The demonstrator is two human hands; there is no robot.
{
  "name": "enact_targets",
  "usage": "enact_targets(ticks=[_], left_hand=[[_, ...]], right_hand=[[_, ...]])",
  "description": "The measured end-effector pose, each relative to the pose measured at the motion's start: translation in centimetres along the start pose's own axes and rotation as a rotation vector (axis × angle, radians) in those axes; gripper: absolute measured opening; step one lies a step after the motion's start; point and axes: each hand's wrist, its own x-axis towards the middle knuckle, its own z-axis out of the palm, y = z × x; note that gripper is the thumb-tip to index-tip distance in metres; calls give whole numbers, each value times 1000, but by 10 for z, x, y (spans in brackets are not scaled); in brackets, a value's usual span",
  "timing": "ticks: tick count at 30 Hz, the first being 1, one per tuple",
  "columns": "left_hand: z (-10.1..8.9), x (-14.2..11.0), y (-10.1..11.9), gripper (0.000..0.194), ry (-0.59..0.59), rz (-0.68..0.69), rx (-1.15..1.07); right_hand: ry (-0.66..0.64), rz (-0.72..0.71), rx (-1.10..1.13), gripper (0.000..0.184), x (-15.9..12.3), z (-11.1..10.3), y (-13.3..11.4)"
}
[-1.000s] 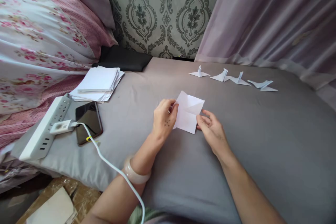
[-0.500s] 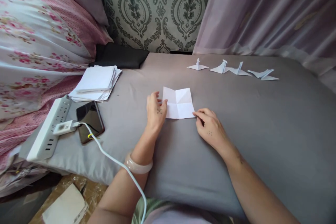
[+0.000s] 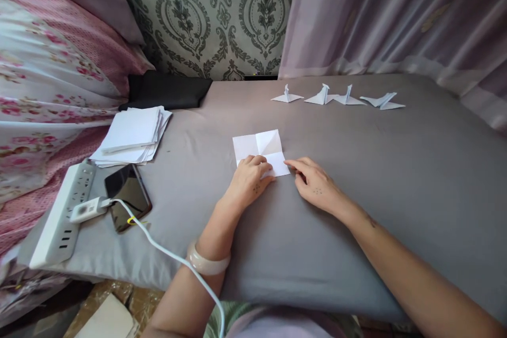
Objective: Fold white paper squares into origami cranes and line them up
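A small square of white paper (image 3: pixel 270 142) with crossing creases and a diagonal crease lies on the grey cloth in front of me. My left hand (image 3: pixel 253 177) rests over its near left part, fingers bent and thumb by the near edge, closed on the sheet; part of the paper is hidden beneath it. At the right edge, my right hand (image 3: pixel 315 182) touches the paper with the index fingertip, its other fingers curled under. Several folded paper cranes (image 3: pixel 324 96) stand in a row farther back to the right.
To the left are a stack of white paper (image 3: pixel 130 129), a dark phone (image 3: pixel 127 195) and a white power strip (image 3: pixel 65 216) with a charger. Its white cable (image 3: pixel 170 251) crosses over my left forearm. A black flat item (image 3: pixel 168 91) lies by the patterned wall.
My left hand has moved from the paper's left edge rightward onto its near part. The paper has turned slightly. My right hand stays at its right edge. The view has shifted a little.
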Motion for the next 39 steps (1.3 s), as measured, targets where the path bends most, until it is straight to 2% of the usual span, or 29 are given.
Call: enact_targets(ticks=[5,10,16,23,31,39], left_hand=[[-4,0,4,22,-14,70,88],[-9,1,13,30,-51,125,188],[-8,0,15,24,-61,112,228],[-9,1,17,26,-54,49,225],[-5,9,22,25,-69,-42,278],[-6,17,23,23,-33,-48,316]], right_hand=[[43,-99,-83,44,-2,9,4],[130,-108,-137,35,-10,17,1],[169,-114,-196,19,-9,19,-2],[164,-96,-153,23,-5,17,0],[199,16,-28,19,-1,21,-1],[160,230,25,14,8,19,-8]])
